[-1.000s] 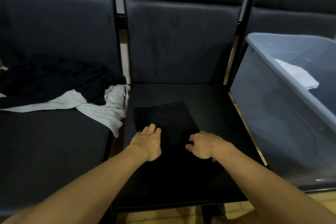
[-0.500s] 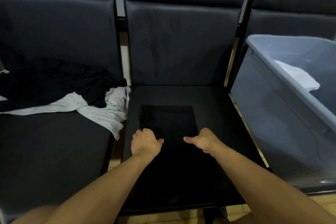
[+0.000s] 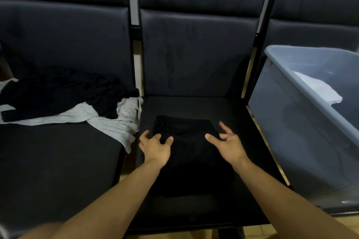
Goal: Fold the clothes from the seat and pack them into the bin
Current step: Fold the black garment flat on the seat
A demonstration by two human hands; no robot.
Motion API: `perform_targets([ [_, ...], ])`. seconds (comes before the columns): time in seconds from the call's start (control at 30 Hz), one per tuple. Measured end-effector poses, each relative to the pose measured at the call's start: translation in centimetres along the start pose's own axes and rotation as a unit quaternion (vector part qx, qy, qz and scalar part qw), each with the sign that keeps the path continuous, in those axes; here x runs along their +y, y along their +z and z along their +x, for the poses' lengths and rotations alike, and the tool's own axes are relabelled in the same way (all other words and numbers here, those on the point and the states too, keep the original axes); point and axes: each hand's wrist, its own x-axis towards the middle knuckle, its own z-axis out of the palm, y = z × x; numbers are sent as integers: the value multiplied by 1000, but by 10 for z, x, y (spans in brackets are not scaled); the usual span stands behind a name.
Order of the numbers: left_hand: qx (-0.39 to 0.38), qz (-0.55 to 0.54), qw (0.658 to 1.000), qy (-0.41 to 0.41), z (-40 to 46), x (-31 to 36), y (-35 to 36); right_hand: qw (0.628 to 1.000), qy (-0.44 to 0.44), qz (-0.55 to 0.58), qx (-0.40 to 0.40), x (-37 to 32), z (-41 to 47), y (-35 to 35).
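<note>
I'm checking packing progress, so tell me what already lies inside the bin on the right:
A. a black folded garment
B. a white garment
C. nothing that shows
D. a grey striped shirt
B: a white garment shows inside the translucent bin, while the folded black garment lies on the middle seat.

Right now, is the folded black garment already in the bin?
No, the folded black garment lies on the middle seat; the bin holds only a white item.
</note>
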Motion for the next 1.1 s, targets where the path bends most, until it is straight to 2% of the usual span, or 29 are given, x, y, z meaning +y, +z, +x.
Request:
perform_targets([
  [0.07,-14,-90,996,-22,2,0,0,997,-72,8,10,-3,-5,1],
  [0.13,-43,-193,977,-76,2,4,1,992,-127,19,17,-8,-9,3],
  [0.27,-102,-299,936,-154,16,-11,14,990,-139,10,7,-16,-15,6],
  [0.33,-105,-306,934,-149,5,0,8,990,-140,-11,9,-17,-16,7],
  [0.5,-48,-294,952,-65,-8,17,-5,990,-130,-38,-29,-11,-7,3],
  [0.63,19,-255,967,-9,-22,36,-13,989,-144,20,-34,-31,-9,-1],
  [0.77,153,-164,974,21,-41,56,-25,979,-116,160,-55,-42,-8,-4],
  [0.87,137,-135,981,3,-33,55,-26,971,-40,220,-80,-38,-6,-3],
  [0.93,80,-84,993,-30,-20,42,-22,982,18,169,-83,-22,-3,1],
  [1.03,-1,75,993,-86,-13,16,-10,994,80,1,-77,6,3,3],
  [1.1,5,183,982,-40,-21,4,1,990,83,-79,-80,12,8,-2],
])
